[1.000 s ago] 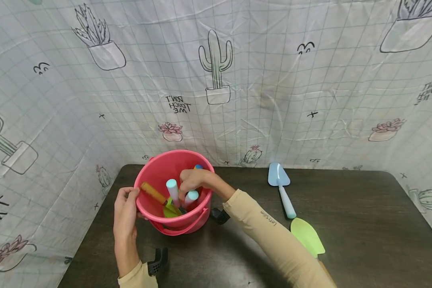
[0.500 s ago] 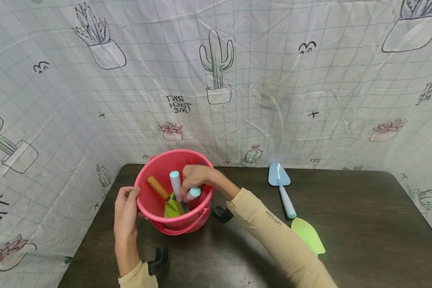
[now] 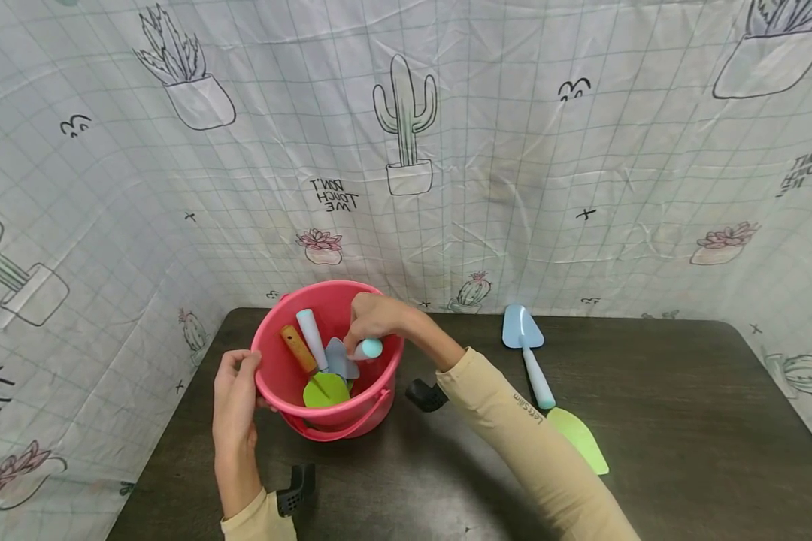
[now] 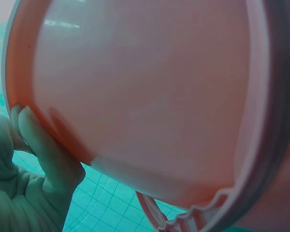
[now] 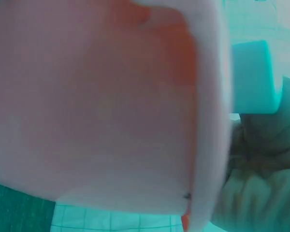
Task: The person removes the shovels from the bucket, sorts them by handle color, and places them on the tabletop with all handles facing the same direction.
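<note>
A pink bucket stands at the table's left. My left hand grips its left rim. Inside the bucket, my right hand pinches a pale blue-handled garden tool; its working end is hidden. In the right wrist view, the handle's end shows beyond the bucket rim. Also in the bucket are a trowel with an orange-brown handle and green blade, another pale handle leaning left, and a blue-grey blade. I cannot tell which handle that blade belongs to.
Right of the bucket, a light blue trowel lies on the dark table. Nearer me is a green blade, partly under the right sleeve. A cactus-print cloth hangs behind. The bucket's handle droops in front.
My right hand has risen slightly and moved right with the pale handle. The other pale handle has tipped left, and the orange-brown handle has shifted right. My left hand stays at the rim.
</note>
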Demonstrator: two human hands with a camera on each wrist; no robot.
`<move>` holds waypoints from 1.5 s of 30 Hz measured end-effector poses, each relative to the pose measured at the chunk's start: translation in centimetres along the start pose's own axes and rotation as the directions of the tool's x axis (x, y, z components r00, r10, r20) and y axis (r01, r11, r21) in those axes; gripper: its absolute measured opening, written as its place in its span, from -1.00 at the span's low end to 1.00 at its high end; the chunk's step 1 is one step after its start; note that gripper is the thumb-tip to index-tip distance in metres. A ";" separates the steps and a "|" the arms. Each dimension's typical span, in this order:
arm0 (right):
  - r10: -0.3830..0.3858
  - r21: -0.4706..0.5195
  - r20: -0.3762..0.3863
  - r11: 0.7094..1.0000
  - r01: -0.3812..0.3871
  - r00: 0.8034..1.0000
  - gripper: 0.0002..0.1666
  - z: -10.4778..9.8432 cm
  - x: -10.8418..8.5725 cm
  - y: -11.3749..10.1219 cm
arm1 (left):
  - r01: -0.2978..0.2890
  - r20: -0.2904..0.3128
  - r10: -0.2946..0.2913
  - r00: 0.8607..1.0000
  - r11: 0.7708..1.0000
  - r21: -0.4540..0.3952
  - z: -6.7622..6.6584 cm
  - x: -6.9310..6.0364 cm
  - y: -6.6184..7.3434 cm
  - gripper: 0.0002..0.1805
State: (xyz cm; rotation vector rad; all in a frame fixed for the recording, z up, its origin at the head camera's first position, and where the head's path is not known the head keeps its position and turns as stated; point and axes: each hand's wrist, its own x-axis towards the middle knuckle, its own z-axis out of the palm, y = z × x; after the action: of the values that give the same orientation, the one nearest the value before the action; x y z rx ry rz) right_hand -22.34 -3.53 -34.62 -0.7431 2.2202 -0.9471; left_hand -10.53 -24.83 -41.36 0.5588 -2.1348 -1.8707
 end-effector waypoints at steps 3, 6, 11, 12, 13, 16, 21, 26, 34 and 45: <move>0.012 0.041 -0.033 0.999 -0.011 0.999 -0.51 -0.3 -0.3 0.1 | 0.004 0.002 -0.004 1.000 1.000 -0.002 0.0 0.0 0.1 -0.75; 0.024 0.074 -0.063 0.997 -0.019 0.998 -0.55 -0.5 -0.7 0.2 | 0.007 0.003 -0.007 1.000 1.000 -0.005 0.0 0.0 0.1 -0.75; 0.011 0.110 -0.124 0.994 0.003 0.992 -0.64 -0.7 -1.3 0.4 | 0.005 -0.004 -0.005 1.000 1.000 -0.004 0.0 0.0 0.2 -0.75; 0.008 0.114 -0.140 0.993 0.009 0.990 -0.66 -0.7 -1.3 0.5 | 0.005 -0.005 -0.005 1.000 1.000 -0.003 0.0 0.0 0.2 -0.75; 0.006 0.122 -0.153 0.992 0.013 0.988 -0.69 -0.8 -1.3 0.6 | 0.005 -0.006 -0.005 1.000 1.000 -0.001 0.0 0.0 0.2 -0.74; 0.009 0.144 -0.190 0.989 0.018 0.982 -0.76 -0.9 -1.5 0.9 | 0.006 -0.003 -0.006 1.000 1.000 0.001 0.0 0.0 0.2 -0.74; 0.059 0.202 -0.256 0.979 -0.006 0.965 -0.81 -0.9 -2.0 1.1 | -0.001 0.004 0.001 1.000 1.000 -0.006 0.0 0.0 0.2 -0.75; 0.104 0.346 -0.280 0.938 -0.001 0.954 -0.79 -0.9 -2.7 1.3 | -0.003 0.006 0.003 1.000 1.000 -0.010 0.0 0.0 0.1 -0.76; 0.121 0.466 -0.268 0.884 0.019 0.956 -0.70 -0.8 -3.3 1.8 | -0.001 0.009 0.001 1.000 1.000 -0.009 0.0 -0.1 0.2 -0.75; 0.133 0.603 -0.258 0.796 0.052 0.957 -0.70 -0.3 -3.6 2.0 | 0.005 0.000 -0.005 1.000 1.000 -0.005 0.0 -0.1 0.2 -0.74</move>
State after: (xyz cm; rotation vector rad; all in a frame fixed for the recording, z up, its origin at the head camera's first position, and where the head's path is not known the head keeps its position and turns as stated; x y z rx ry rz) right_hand -20.74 0.27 -34.89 -0.2603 1.9523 -1.7223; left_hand -10.45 -24.75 -41.13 0.5631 -2.1302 -1.8779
